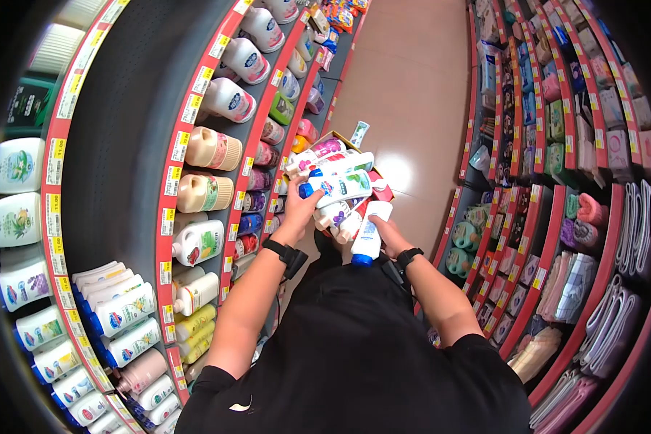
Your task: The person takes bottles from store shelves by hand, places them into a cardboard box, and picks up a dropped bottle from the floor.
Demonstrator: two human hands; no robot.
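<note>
My left hand [301, 208] is closed around the blue-capped end of a white body wash bottle [349, 186] with a green-patterned label. The bottle lies on its side above a carton [385, 194] crowded with other bottles. My right hand [390, 235] grips a second white bottle [369, 230], tilted so that its blue cap points down toward my body. Beneath both hands, several white and purple bottles [330, 147] fill the carton at mixed angles. The lower part of the carton is hidden by the bottles and my arms.
Shelves at left hold white bottles [126, 311] with blue caps, beige bottles [208, 149] and large white pump bottles [231, 100]. Across the aisle floor [412, 79], the right shelves carry folded towels [568, 286] and packets. Red shelf edges [168, 231] flank me.
</note>
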